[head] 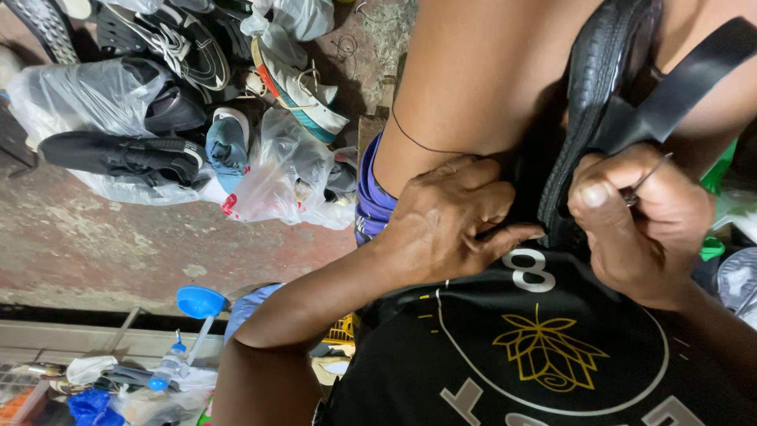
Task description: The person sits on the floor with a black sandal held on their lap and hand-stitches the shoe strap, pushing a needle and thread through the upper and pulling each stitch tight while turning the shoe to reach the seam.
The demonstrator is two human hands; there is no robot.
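**Needle at the sole: shoe pinned between the knees**

Right in close here, and the black shoe (599, 95) is wedged sole-up between the person's bare legs, toe pointing away, just above the black printed shirt (536, 347). That looks like the reason for the cramped posture: the legs act as a clamp, so both hands are free to work the edge.

The left hand (449, 221) is curled in tight, fingers pressed together, thumb dug against the dark upper beside the ribbed sole, seemingly steadying it. The right hand (643, 217) is closed into a fist on the other side of the sole, thumb on top, pinching a thin metal needle (650, 173) that pokes out up and to the right. A broad black strap (682, 87) runs diagonally up from that hand. A fine dark thread (426, 146) trails across the thigh.

Off to the left, on the worn concrete floor (102, 244), a heap of shoes (158, 102), several in clear plastic bags, lies well apart. A blue funnel (199, 302) stands near the bottom-left clutter.
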